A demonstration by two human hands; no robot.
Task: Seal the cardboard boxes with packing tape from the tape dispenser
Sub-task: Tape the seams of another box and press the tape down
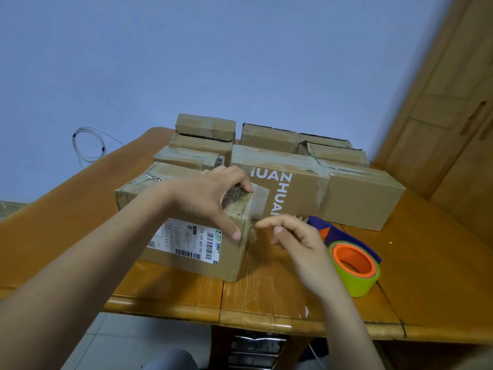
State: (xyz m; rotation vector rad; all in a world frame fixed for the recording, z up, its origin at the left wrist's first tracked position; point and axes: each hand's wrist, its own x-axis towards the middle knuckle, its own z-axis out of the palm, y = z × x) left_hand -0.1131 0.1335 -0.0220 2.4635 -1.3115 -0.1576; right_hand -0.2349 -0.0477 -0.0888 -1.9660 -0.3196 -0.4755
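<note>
Both hands meet at the labelled box (186, 231) corner.

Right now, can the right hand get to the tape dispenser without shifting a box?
Probably yes. The right hand hovers by the near box's corner, and the tape dispenser lies on the table just to its right, with bare tabletop and no box between them.

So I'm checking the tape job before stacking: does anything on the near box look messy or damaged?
Yes. The near box has crumpled, wrinkled clear tape at its right corner, where the left hand grips the top edge. The cardboard there looks scuffed.
</note>
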